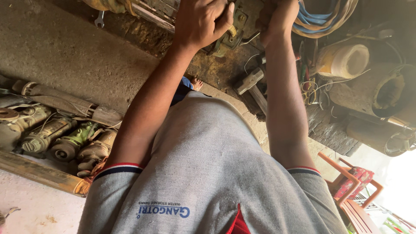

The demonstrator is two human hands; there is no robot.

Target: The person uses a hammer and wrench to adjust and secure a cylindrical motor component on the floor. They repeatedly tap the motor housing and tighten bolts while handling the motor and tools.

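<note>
Left hand [200,22] clenched on a metal bracket [232,32], right hand [279,19] gripping something hidden beside it — a slip could drive knuckles into that rusty frame [151,11] above the hammer [250,82].

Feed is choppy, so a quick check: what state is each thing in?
Left hand: closed on the bracket.
Right hand: raised beside it, grip hidden.
Hammer: lying on the ground, untouched.
Wrench: lying flat, apart from the hands.
Motors: lying side by side.
Chair: upright.
</note>
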